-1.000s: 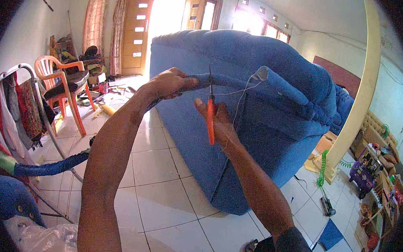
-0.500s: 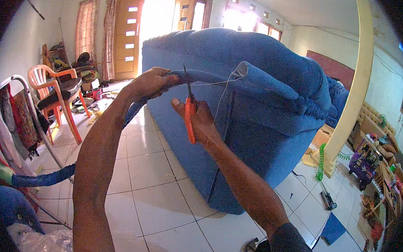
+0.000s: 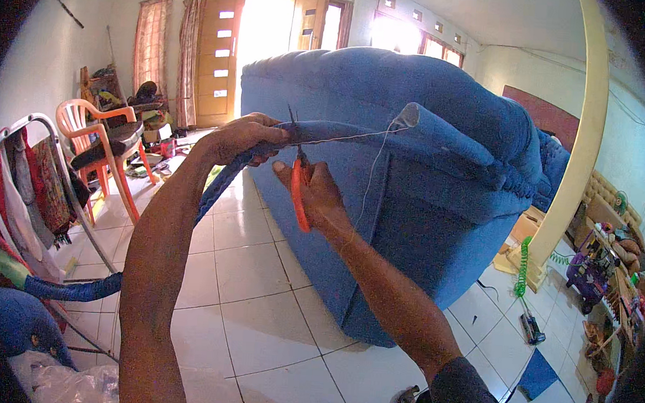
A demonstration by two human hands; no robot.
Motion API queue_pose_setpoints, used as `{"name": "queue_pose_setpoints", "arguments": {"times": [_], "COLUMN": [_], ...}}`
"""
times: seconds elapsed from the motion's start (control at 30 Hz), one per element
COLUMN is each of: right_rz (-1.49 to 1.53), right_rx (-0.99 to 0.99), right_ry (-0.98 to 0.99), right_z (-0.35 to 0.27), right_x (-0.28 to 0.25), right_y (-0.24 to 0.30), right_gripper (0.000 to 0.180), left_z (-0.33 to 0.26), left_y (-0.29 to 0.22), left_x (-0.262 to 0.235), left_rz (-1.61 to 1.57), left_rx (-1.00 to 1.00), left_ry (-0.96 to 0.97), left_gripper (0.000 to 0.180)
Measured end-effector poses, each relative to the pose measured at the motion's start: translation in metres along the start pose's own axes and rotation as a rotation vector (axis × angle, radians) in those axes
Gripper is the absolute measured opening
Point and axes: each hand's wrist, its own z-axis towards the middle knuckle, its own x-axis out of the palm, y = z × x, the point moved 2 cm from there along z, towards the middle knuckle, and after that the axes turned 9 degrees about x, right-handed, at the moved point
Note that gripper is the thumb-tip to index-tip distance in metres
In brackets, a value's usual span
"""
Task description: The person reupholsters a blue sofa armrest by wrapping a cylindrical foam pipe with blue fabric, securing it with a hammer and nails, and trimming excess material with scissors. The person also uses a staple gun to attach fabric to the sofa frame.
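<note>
My left hand (image 3: 246, 139) is closed around a long blue fabric strip (image 3: 334, 132), its fingers partly hidden behind the cloth. The strip runs right toward a rolled blue fabric end (image 3: 410, 116) at the sofa's corner, and also hangs down behind my left forearm. In my right hand (image 3: 324, 196) are scissors (image 3: 300, 200) with orange handles, blades pointing up across the strip just right of my left fingers. Whether the blades bite the cloth I cannot tell. A pale thread (image 3: 372, 171) loops from the rolled end down toward my right wrist. Behind stands the blue sofa (image 3: 439, 231).
A metal rack (image 3: 67, 149) with hung cloths and an orange plastic chair (image 3: 94, 132) are at left. A yellow post (image 3: 564, 172) rises at right, near a green coiled hose (image 3: 524, 265), a nail gun (image 3: 531, 329) and a blue fabric scrap (image 3: 538, 375). A hammer (image 3: 405, 399) lies at the front.
The whole view has shifted slightly, so the room sits a little further right. The scissors have moved slightly left relative to the strip, closer to my left fingers. Both hands keep their holds.
</note>
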Motion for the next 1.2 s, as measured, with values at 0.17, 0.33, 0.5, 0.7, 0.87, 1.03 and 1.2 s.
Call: {"name": "queue_pose_setpoints", "arguments": {"times": [0.17, 0.33, 0.5, 0.7, 0.87, 1.03, 1.2], "right_rz": [-0.245, -0.377, -1.019, -0.935, -1.181, -0.635, -0.26], "right_rx": [-0.055, -0.096, 0.005, 0.368, 0.529, -0.033, -0.693], "right_ry": [0.014, 0.532, 1.061, 0.447, 0.506, -0.212, -0.513], "right_z": [0.003, -0.063, -0.264, -0.416, -0.376, -0.23, -0.151], "right_x": [0.001, 0.011, -0.062, -0.241, -0.29, -0.27, -0.259], "right_y": [-0.029, -0.148, -0.366, -0.531, -0.463, -0.233, -0.041], "right_gripper": [0.045, 0.041, 0.045, 0.063, 0.038, 0.011, 0.016], "left_z": [0.003, -0.052, -0.165, -0.17, -0.107, -0.064, -0.045], "left_y": [0.021, 0.11, 0.204, 0.119, -0.044, -0.124, -0.13], "left_x": [-0.009, -0.042, -0.045, 0.027, 0.122, 0.188, 0.202], "left_rz": [0.037, 0.386, 0.528, 0.291, 0.664, 0.75, 0.705], "left_rx": [-0.035, -0.039, -0.341, -0.278, 0.255, 0.308, 0.459], "left_ry": [0.0, -0.397, -0.533, -0.583, -0.517, -0.198, -0.172], "left_gripper": [0.041, 0.046, 0.046, 0.031, 0.052, 0.057, 0.048]}}
